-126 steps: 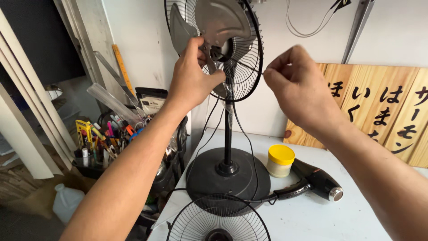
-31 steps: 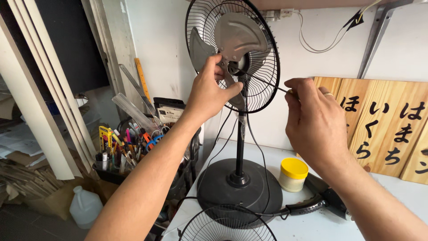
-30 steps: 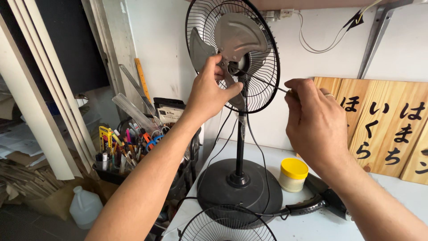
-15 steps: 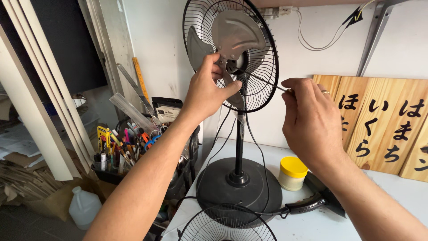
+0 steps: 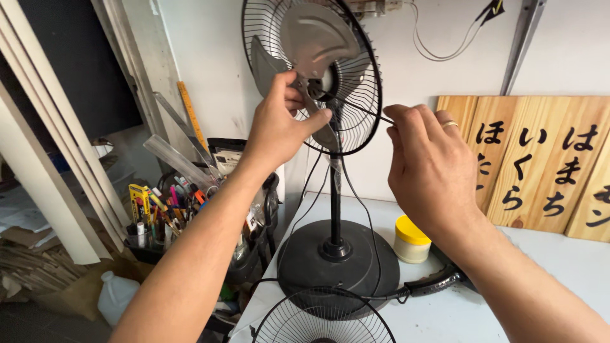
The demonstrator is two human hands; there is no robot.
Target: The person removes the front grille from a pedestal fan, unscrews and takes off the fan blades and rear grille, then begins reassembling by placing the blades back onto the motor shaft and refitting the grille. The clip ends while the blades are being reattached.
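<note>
My left hand (image 5: 279,127) is raised to the hub of the pedestal fan (image 5: 318,70), fingers curled and pinched around the metal blade (image 5: 305,44) where it meets the centre, while my right hand (image 5: 429,168) is closed at the fingertips on the end of a thin rod (image 5: 362,109), most likely a slim driver, though I cannot tell its tip. That rod's long axis runs nearly level from my right fingertips leftward into the hub, so the hub lies straight across from my right hand and just beside my left thumb; the left hand is the nearer one, touching the blade itself. The fan's rear grille (image 5: 362,76) rings both, and its pole drops between my forearms to the round dark base (image 5: 337,267) on the white table (image 5: 553,273). Beyond my right hand, wooden sign boards (image 5: 540,159) with black brushed characters lean against the wall. Below my left forearm sits a tool caddy (image 5: 165,209) crowded with pens and cutters. Under my wrists lies a loose front grille (image 5: 324,317). Just below my right wrist stands a small cream jar with a yellow lid (image 5: 411,238), and near it a black handle (image 5: 438,282).
</note>
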